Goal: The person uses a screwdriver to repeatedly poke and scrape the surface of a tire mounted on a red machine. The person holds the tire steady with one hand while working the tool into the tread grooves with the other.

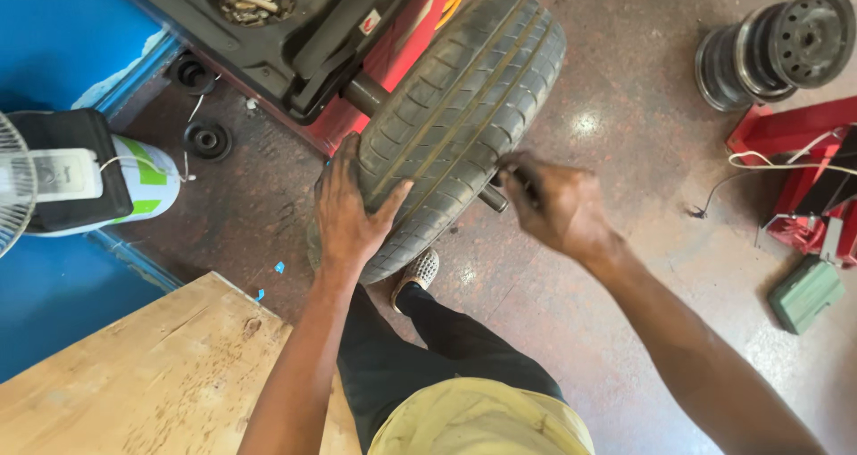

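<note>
Head view shows a person bent over a black tyre (464, 116) mounted on a red and black machine (295, 35), the tread facing up and the wheel hanging above a speckled brown floor (625, 285). His left hand (348, 209) lies flat on the tread near the tyre's lower edge, fingers spread, pressing rather than gripping, so that grip is released. His right hand (558, 205) is at the tyre's right side, by a dark shaft (493, 198) sticking out there; the fingers look pinched on something thin and dark, but it is blurred and I cannot tell what that grip has. A wooden tabletop (152, 375) sits at lower left, bare steel rims (777, 44) at upper right, and a green box (806, 292) lies beside red equipment (803, 169).
</note>
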